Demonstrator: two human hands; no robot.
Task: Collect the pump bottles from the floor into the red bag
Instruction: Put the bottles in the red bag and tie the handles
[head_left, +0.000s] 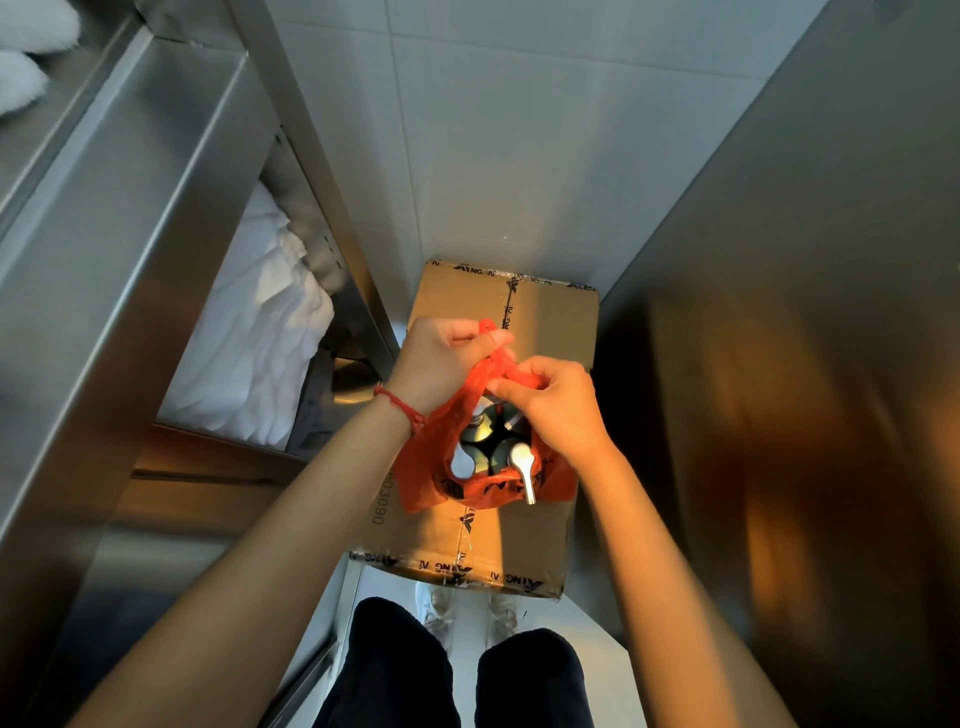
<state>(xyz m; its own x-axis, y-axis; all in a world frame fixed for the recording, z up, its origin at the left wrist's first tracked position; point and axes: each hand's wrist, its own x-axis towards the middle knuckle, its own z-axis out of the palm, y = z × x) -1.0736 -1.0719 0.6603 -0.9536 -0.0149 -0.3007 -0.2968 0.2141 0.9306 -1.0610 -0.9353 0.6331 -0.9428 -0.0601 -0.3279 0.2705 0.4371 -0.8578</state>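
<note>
Left hand (441, 358), right hand (553, 400) pinch crinkly red bag (431, 457) handles; metal-topped pump bottles (519, 462) inside.

white tiled wall (519, 130) | steel shelving (130, 234), perhaps towels (249, 338) | steel panel (805, 312) | warm light

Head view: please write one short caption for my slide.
Both hands, left and right, pinch the handles of the red bag, with pump bottles inside, above a taped cardboard box.
</note>
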